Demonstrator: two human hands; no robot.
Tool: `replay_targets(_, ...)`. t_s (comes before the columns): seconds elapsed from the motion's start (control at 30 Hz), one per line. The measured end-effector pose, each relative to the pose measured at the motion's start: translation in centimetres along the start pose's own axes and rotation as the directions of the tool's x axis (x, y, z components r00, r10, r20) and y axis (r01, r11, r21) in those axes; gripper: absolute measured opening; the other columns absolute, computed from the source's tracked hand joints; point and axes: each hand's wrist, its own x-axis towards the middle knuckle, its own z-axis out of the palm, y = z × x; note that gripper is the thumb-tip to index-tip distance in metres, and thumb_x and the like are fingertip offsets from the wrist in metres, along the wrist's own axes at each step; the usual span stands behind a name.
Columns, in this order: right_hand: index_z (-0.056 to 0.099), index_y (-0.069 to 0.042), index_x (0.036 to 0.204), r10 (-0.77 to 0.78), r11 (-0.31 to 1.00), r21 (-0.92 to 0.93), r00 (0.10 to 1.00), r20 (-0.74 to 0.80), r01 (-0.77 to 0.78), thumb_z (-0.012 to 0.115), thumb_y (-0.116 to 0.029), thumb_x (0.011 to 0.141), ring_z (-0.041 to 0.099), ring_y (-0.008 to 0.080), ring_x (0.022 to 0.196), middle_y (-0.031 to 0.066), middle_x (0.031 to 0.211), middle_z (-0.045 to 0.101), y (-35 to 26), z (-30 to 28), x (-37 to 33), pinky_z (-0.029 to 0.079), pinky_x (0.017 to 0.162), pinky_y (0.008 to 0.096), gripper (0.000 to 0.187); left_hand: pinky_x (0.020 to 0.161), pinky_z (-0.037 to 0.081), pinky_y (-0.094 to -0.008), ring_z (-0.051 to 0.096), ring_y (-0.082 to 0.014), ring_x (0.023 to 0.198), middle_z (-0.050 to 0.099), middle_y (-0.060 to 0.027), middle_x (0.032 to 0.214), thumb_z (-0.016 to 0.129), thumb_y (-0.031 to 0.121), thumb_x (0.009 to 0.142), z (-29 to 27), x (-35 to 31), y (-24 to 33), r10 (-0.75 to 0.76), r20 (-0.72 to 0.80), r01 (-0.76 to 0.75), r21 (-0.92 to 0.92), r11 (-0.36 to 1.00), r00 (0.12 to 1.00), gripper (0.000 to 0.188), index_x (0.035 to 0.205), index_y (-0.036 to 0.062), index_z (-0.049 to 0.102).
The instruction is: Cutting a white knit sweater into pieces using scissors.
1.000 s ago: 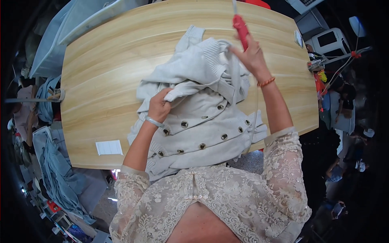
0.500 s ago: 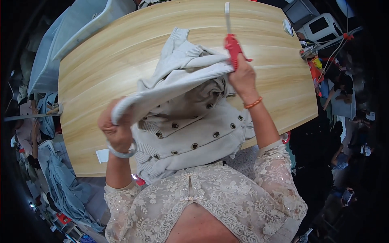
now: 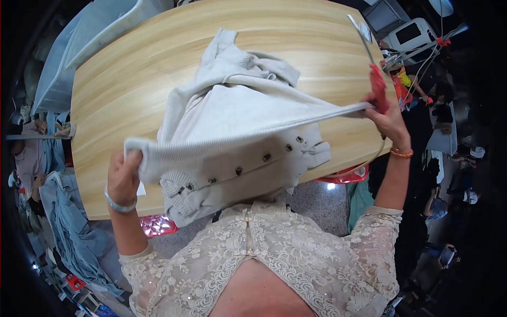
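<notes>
A cream knit cardigan with two rows of dark buttons lies partly on the table, one sleeve stretching toward the far edge. Its ribbed hem is lifted and pulled taut between both hands. My left hand, with a pale bangle at the wrist, is closed on the hem's left end. At the other end, my right hand pinches the hem and also holds a red tool. From that tool a long thin grey strip points away from me; its exact kind is unclear. The cardigan's near part sags below the hem.
The wood-grain table has a rounded far edge. A translucent plastic bin stands at the far left, and blue-grey cloth hangs at the left. A white machine and cables are beyond the right edge.
My hands have spread apart, the right one moving far to the right with the red tool. The hem, slack and slanted before, is now stretched wide and nearer me.
</notes>
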Motion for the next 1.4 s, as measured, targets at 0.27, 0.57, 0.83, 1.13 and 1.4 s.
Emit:
replay_targets(0.27, 0.066, 0.002, 0.084, 0.262, 0.783, -0.618, 0.936, 0.235, -0.064, 0.061, -0.024, 0.088, 0.068, 0.0302, 0.070, 0.0185, 0.079, 0.068, 3.1, 6.7, -0.8, 0.054, 0.067, 0.0398, 0.027, 0.074, 0.048, -0.0259, 0.062, -0.0100, 0.080, 0.067, -0.0010, 0.087, 0.058, 0.016, 0.094, -3.9, -8.0, -17.4, -0.392, -0.042, 0.385, 0.309, 0.869, 0.919, 0.021, 0.100, -0.0026, 0.066)
replay_targets(0.57, 0.044, -0.008, 0.115, 0.025, 0.674, -0.707, 0.963, -0.269, -0.215, 0.054, -0.006, 0.088, 0.063, 0.0435, 0.085, 0.0218, 0.099, 0.059, 11.4, 10.8, -6.9, 0.051, 0.073, 0.0533, 0.029, 0.094, 0.044, -0.0450, 0.056, -0.0375, 0.108, 0.060, -0.0185, 0.112, 0.064, 0.003, 0.081, 7.7, -4.4, -18.3, 0.516, 0.085, -0.249, 0.934, 0.257, 0.853, 0.031, 0.112, 0.0026, 0.060)
replay_targets(0.83, 0.056, -0.008, 0.104, 0.141, 0.712, -0.689, 0.989, -0.049, -0.136, 0.062, -0.016, 0.086, 0.060, 0.0432, 0.083, 0.0207, 0.087, 0.060, 9.7, 8.2, -13.8, 0.048, 0.072, 0.0522, 0.021, 0.113, 0.026, -0.0472, 0.037, -0.0377, 0.134, 0.047, -0.0203, 0.137, 0.066, 0.030, 0.084, 26.9, 5.1, -24.4, 0.295, 0.696, -0.751, 0.643, 0.153, 0.655, 0.052, 0.128, 0.0059, 0.053)
replay_targets(1.13, 0.058, -0.007, 0.097, 0.310, 0.747, -0.651, 0.936, 0.164, -0.134, 0.064, -0.019, 0.084, 0.063, 0.0406, 0.076, 0.0200, 0.075, 0.064, 8.5, 7.5, -16.6, 0.048, 0.068, 0.0498, 0.018, 0.117, 0.013, -0.0457, 0.033, -0.0373, 0.138, 0.043, -0.0245, 0.142, 0.054, 0.051, 0.088, 28.7, 7.2, -28.4, -0.014, 0.760, -0.759, 0.647, -0.074, 0.650, 0.069, 0.135, 0.0003, 0.047)
replay_targets(1.4, 0.060, -0.008, 0.097, 0.179, 0.867, -0.490, 0.863, 0.473, 0.089, 0.064, -0.025, 0.085, 0.065, 0.0388, 0.075, 0.0189, 0.074, 0.065, 3.8, 9.8, -13.7, 0.050, 0.067, 0.0489, 0.021, 0.117, 0.014, -0.0444, 0.034, -0.0357, 0.137, 0.043, -0.0225, 0.143, 0.053, 0.049, 0.088, 28.5, 7.5, -29.2, -0.008, 0.747, -0.746, 0.662, -0.079, 0.664, 0.066, 0.135, 0.0033, 0.047)
